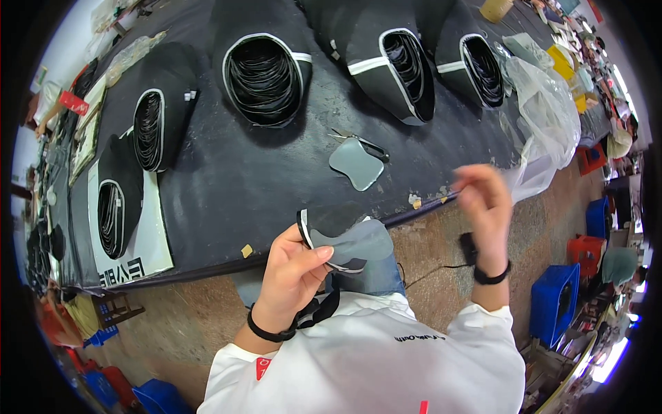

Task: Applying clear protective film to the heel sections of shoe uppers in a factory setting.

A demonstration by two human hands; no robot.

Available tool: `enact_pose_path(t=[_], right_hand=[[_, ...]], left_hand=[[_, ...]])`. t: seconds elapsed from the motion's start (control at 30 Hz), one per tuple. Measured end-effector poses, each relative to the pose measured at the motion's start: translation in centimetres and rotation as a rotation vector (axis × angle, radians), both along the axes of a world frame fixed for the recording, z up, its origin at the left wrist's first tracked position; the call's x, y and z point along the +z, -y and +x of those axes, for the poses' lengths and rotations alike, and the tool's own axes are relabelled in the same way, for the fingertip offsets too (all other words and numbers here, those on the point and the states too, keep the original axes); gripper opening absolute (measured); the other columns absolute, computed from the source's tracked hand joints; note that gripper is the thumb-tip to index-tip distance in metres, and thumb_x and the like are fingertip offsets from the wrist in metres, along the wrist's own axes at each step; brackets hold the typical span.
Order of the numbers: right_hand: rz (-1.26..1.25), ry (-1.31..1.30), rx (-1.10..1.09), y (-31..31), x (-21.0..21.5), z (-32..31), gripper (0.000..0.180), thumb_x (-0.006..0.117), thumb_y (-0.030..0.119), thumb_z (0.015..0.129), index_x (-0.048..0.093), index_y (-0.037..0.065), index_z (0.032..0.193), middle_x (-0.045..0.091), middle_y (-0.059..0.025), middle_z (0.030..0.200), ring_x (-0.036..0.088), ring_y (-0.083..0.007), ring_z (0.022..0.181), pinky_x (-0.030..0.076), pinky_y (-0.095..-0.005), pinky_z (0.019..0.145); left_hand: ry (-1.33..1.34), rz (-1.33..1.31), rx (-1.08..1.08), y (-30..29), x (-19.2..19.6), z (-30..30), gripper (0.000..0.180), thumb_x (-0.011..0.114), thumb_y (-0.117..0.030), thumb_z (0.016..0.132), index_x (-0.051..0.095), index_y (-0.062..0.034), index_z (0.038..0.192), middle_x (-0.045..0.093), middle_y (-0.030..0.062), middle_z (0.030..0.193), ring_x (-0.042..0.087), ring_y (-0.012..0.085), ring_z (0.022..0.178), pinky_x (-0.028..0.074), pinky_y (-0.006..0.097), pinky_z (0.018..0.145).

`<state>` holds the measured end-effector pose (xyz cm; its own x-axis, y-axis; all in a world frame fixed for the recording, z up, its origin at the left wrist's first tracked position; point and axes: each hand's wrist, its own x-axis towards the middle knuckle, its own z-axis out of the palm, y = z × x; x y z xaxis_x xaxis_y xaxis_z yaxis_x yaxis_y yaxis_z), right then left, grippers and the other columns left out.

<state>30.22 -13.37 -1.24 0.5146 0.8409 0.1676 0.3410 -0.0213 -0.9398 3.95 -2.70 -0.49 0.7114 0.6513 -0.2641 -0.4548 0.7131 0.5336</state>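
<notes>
My left hand [293,268] is closed on a curved black fabric piece [334,219] with pale edging, just off the table's near edge. Over it lies a smooth grey patch [372,241], and my thumb presses on this patch's left end. To the right, my right hand [488,207] is raised, apart from the piece. Motion blurs its fingers, so I cannot tell whether they grip anything. On the table beyond my hands, a similar grey patch [356,165] with a narrow waist lies against a pair of small snips [365,143].
Nested stacks of black pieces with white edging [265,79] stand along the dark table [234,186]. Crumpled clear plastic [545,124] hangs over its right end. A printed white board [155,228] lies at left. A blue crate [554,303] stands on the floor at right.
</notes>
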Motion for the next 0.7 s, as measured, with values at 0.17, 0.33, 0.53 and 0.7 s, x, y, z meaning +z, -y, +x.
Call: enact_pose_path(t=[0.17,0.33,0.53,0.7], right_hand=[[0.068,-0.624,0.638,-4.8,2.3,-8.2,0.045,0.071,0.004,0.071,0.048,0.006,0.109,0.042,-0.0091,0.120,0.050,-0.0159,0.103,0.042,-0.0304,0.083],[0.053,-0.832,0.626,-5.7,1.9,-9.7,0.024,0.066,0.000,0.074,0.054,0.003,0.095,0.043,-0.0112,0.120,0.051,-0.0137,0.098,0.042,-0.0272,0.082],[0.100,-0.834,0.394,-5.4,1.7,-10.8,0.004,0.061,-0.002,0.078,0.057,-0.001,0.078,0.055,-0.0093,0.097,0.055,-0.0107,0.081,0.044,-0.0248,0.075],[0.133,-0.791,0.368,-5.6,1.7,-11.3,0.009,0.062,-0.005,0.074,0.056,0.002,0.074,0.056,-0.0091,0.087,0.053,-0.0113,0.078,0.042,-0.0238,0.072]], left_hand=[[-0.070,0.150,0.021,0.7,0.0,-0.7,0.036,0.053,0.002,0.078,0.047,0.0071,0.114,0.055,0.0147,0.109,0.055,0.0188,0.100,0.043,0.032,0.087],[-0.118,0.246,0.052,1.0,-0.7,-1.3,0.038,0.055,0.003,0.078,0.046,0.0075,0.115,0.055,0.0129,0.110,0.053,0.0160,0.101,0.042,0.029,0.088],[-0.114,0.362,0.055,1.4,-1.0,-1.4,0.039,0.056,0.004,0.078,0.046,0.0075,0.116,0.055,0.0131,0.111,0.052,0.0154,0.103,0.041,0.029,0.090],[-0.031,0.496,0.068,1.4,-1.3,-1.7,0.038,0.055,0.005,0.078,0.047,0.0076,0.115,0.054,0.0145,0.114,0.051,0.0180,0.106,0.039,0.032,0.092]])
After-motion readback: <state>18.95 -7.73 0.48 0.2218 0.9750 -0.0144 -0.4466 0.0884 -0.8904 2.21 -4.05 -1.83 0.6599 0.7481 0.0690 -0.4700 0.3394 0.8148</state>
